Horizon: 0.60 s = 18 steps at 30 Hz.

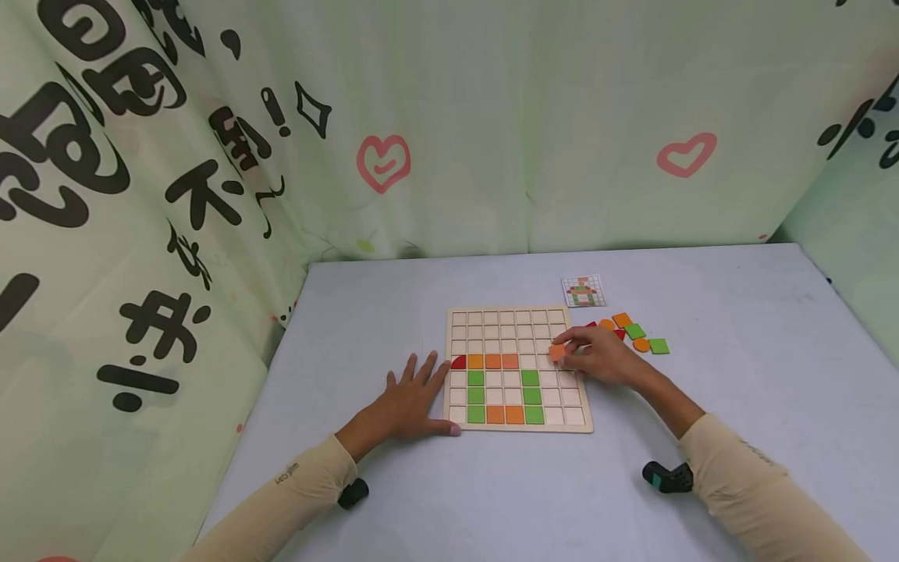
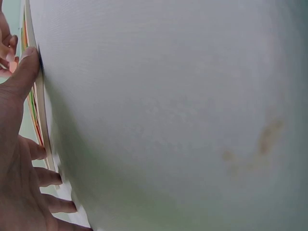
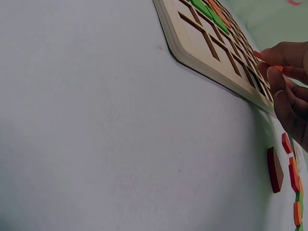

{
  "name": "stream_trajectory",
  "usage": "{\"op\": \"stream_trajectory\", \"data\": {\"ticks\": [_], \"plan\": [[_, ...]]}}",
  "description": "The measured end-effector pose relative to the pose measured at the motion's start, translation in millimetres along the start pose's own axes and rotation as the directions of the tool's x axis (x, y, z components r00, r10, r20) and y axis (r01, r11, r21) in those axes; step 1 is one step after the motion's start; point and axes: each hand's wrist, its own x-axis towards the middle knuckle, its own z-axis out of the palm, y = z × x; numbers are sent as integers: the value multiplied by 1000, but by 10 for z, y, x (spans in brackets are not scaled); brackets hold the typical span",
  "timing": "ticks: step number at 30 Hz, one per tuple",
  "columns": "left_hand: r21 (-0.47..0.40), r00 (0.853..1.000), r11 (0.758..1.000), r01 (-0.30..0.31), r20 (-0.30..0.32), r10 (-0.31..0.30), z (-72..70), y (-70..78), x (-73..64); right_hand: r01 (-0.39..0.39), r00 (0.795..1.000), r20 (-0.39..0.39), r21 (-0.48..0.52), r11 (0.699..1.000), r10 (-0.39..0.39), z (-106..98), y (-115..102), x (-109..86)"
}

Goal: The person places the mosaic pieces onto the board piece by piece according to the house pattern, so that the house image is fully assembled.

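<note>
A wooden grid board lies on the table, with a red rounded tile and several orange and green square tiles in its cells. My right hand pinches an orange square tile between thumb and fingers, above the board's right side. The right wrist view shows the same orange tile nearly edge-on. At the board's left edge rests my left hand, fingers spread and thumb at the lower corner. In the left wrist view the left thumb touches the board's side.
Beyond the right hand lie loose tiles in orange, green and red, some partly hidden by the hand. A small pattern card sits behind the board. Printed curtains hang along the table's back and sides.
</note>
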Motion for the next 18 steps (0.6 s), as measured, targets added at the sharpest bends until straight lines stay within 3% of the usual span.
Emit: {"op": "stream_trajectory", "data": {"ticks": [10,18], "plan": [[10,1000,1000,-6,-13,6,-9,6,-16,7,999,31,41,999,-8,123,-83,84],[9,1000,1000,-11,-23,11,-20,8,-19,28,999,33,8,1000,-29,203,-139,131]]}}
